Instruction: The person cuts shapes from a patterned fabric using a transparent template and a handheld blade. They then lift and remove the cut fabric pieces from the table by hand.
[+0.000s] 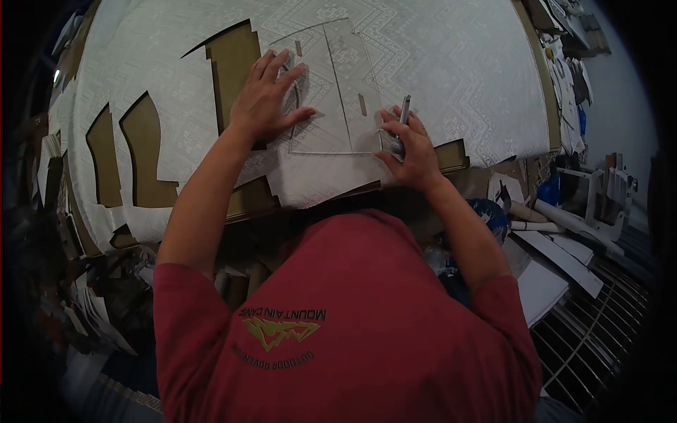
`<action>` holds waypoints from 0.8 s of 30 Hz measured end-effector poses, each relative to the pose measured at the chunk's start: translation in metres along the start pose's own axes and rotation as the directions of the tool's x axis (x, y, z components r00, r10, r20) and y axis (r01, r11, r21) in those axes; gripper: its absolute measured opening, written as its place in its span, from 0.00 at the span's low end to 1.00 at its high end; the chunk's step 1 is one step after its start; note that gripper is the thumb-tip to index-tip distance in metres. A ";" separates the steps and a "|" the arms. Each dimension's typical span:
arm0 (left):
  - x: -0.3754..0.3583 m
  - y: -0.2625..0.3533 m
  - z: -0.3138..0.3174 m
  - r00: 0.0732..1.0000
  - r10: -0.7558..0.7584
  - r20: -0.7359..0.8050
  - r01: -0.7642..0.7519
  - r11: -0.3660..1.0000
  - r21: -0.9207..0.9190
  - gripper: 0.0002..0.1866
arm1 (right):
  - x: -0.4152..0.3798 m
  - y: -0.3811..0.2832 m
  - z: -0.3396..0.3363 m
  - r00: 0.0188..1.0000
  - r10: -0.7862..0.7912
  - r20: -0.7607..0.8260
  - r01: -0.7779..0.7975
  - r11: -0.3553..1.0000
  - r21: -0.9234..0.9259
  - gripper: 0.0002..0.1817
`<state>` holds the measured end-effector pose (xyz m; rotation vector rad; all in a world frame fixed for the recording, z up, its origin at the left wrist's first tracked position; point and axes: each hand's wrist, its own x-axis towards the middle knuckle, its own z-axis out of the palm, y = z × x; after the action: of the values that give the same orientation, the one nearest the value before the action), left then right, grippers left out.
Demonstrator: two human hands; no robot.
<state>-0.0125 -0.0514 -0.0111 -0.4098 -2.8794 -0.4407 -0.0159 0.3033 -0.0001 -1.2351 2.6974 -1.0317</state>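
Note:
A clear pattern template with dark lines and slots lies on white patterned fabric. My left hand rests on the template's left part, fingers spread and pressed flat. At the template's lower right corner, my right hand has a slim silver pen-like tool held between thumb and fingers, its upper end pointing up and away from me. The tool's lower end is partly hidden by the hand. Thumb and fingertips of that hand touch the template's right edge.
Cut-out gaps in the fabric show the brown table surface on the left. Below the table's right side are white boards, a metal wire rack and a white plastic frame. Piled papers and scraps lie at the lower left.

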 end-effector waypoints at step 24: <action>0.005 0.006 -0.008 0.998 0.024 0.055 -0.025 0.999 0.029 0.42 | -0.001 0.005 -0.001 1.000 0.010 -0.024 -0.009 0.999 0.053 0.27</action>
<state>-0.0139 -0.0479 -0.0008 -0.4586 -2.9263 -0.3884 -0.0185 0.3073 -0.0020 -1.2081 2.6728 -1.1161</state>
